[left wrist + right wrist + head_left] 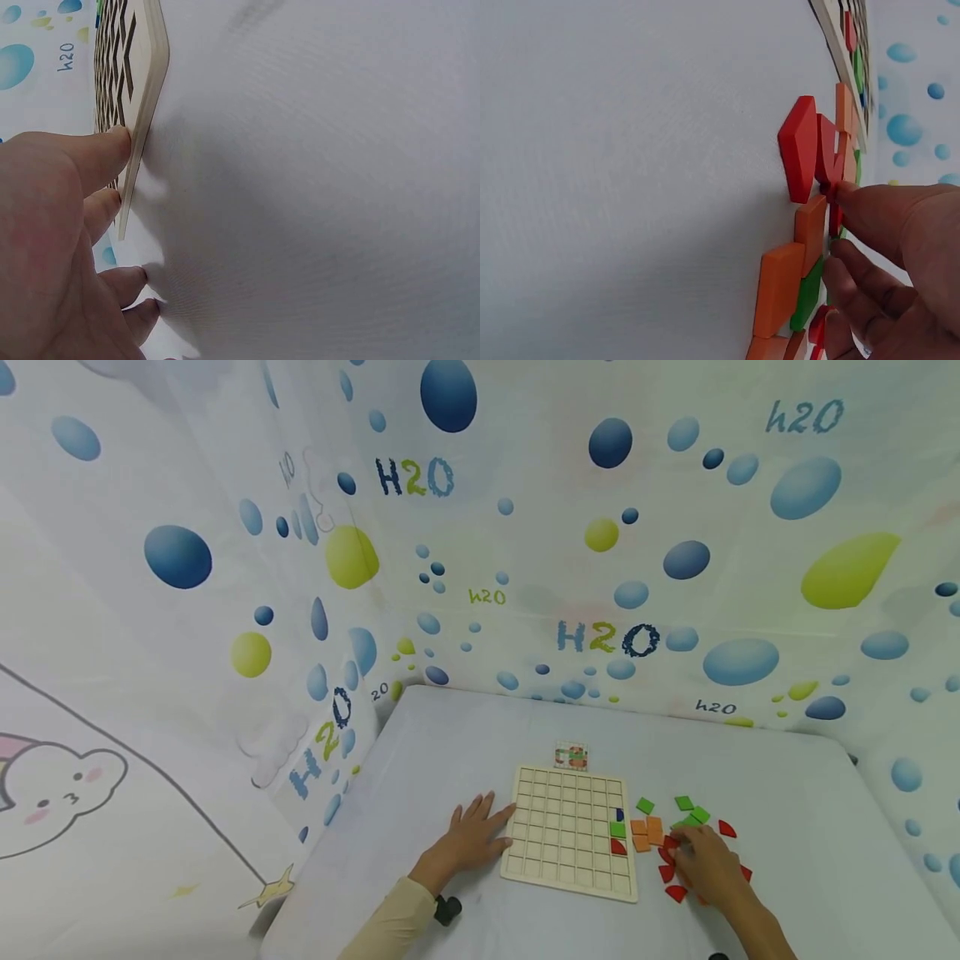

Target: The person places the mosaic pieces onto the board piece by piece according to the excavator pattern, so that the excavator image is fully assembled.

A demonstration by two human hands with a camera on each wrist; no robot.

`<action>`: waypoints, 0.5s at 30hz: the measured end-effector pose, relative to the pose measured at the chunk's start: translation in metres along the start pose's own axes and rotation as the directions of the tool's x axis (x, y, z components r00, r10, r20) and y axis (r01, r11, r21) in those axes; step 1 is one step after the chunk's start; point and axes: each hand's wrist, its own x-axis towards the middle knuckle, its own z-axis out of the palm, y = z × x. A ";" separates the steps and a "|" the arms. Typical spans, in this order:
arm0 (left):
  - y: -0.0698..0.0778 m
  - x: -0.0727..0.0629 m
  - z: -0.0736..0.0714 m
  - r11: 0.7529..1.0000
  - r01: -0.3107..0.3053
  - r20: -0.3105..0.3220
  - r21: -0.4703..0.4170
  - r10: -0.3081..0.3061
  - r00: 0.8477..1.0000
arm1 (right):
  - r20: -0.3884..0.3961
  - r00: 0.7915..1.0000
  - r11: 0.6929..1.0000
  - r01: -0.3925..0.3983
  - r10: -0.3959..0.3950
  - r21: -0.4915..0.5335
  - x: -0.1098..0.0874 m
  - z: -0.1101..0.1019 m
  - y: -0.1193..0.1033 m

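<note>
A pale wooden grid board [562, 827] lies on the white table. In its right-hand column sit a blue piece [619, 814], a green square [617, 829] and a red quarter-circle tile [618, 847]. My left hand [468, 837] rests at the board's left edge, fingers spread, with thumb and index finger touching the rim in the left wrist view. Right of the board, my right hand [707, 864] reaches into loose tiles. Its thumb and fingertips pinch a red quarter-circle tile [835, 217], partly hidden by the fingers.
Orange squares [640, 842], green squares [683, 802] and several red quarter-circles [676, 893] lie scattered around the right hand. A small patterned card [572, 756] lies behind the board. A curtain [510, 552] with printed drops stands behind the table.
</note>
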 end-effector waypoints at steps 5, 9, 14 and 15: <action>-0.002 0.000 0.002 1.000 -0.005 -0.001 0.001 0.005 1.000 | -0.015 1.000 1.000 -0.023 0.023 0.009 -0.001 0.000 0.003; -0.003 0.002 0.002 1.000 -0.004 0.001 -0.004 0.004 1.000 | -0.031 0.999 0.999 -0.032 0.032 -0.004 -0.001 0.000 0.005; -0.002 0.001 0.001 1.000 0.000 0.005 -0.013 0.000 1.000 | -0.016 0.999 0.999 -0.035 0.035 0.019 0.000 0.001 0.004; -0.002 0.000 0.001 1.000 0.000 0.005 -0.014 0.000 1.000 | -0.018 0.999 0.999 -0.028 0.028 0.020 0.001 0.002 0.004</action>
